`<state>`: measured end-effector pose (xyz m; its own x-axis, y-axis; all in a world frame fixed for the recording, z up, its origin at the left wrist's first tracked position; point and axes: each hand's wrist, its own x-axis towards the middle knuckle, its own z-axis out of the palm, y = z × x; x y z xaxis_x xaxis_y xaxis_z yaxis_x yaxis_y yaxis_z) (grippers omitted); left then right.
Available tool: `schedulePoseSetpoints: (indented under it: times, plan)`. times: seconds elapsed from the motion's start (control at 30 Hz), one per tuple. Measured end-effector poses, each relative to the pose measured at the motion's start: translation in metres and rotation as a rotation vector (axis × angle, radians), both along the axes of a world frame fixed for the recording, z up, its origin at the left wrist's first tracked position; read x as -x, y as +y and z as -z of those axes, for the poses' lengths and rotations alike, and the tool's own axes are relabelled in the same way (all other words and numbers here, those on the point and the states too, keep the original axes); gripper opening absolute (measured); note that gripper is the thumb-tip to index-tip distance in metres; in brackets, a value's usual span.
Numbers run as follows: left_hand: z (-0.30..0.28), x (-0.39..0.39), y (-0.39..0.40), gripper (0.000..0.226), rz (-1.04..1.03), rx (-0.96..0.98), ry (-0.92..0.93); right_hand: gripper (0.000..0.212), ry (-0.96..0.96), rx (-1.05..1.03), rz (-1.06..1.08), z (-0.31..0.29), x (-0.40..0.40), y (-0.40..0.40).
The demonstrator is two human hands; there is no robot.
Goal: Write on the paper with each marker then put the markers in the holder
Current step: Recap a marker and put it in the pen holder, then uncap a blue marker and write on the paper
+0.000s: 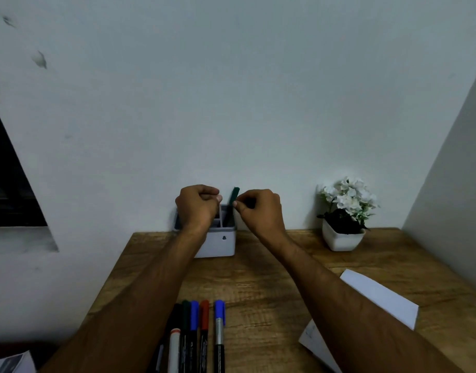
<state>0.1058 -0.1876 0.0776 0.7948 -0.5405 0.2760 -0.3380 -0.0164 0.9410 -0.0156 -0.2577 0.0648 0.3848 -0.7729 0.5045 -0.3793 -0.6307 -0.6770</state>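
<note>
A light grey holder [222,242] with compartments stands at the table's far edge against the wall. A green-capped marker [233,198] stands tilted in its right compartment. My right hand [261,211] pinches the marker near its cap with thumb and forefinger. My left hand [198,207] hovers over the holder's left side with fingers curled and nothing visible in it. Several markers [198,337] with black, green, blue and red caps lie side by side at the table's near edge. White paper [382,300] lies at the right, partly hidden by my right forearm.
A white pot with white flowers [343,216] stands at the back right of the wooden table [258,286]. Walls close in behind and at the right. A dark window opening [10,184] is on the left.
</note>
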Motion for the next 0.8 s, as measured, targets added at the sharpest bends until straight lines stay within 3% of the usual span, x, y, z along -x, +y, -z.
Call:
schedulePoseSetpoints:
  times: [0.23, 0.47, 0.6, 0.8]
  plan:
    - [0.005, 0.024, 0.058, 0.012, 0.059, -0.014, -0.188, 0.013, 0.081, -0.046, -0.043, 0.007, 0.042, 0.051]
    - [0.047, 0.043, 0.119, 0.02, 0.326, -0.26, -0.323, 0.008, 0.306, -0.148, -0.107, 0.028, 0.07, 0.113]
    - [0.068, 0.046, 0.142, 0.029, 0.342, -0.424, -0.436, 0.02, 0.416, -0.237, -0.076, 0.039, 0.072, 0.141]
    - [0.08, 0.051, 0.157, 0.036, 0.395, -0.45, -0.551, 0.027, 0.508, -0.24, -0.08, 0.046, 0.074, 0.171]
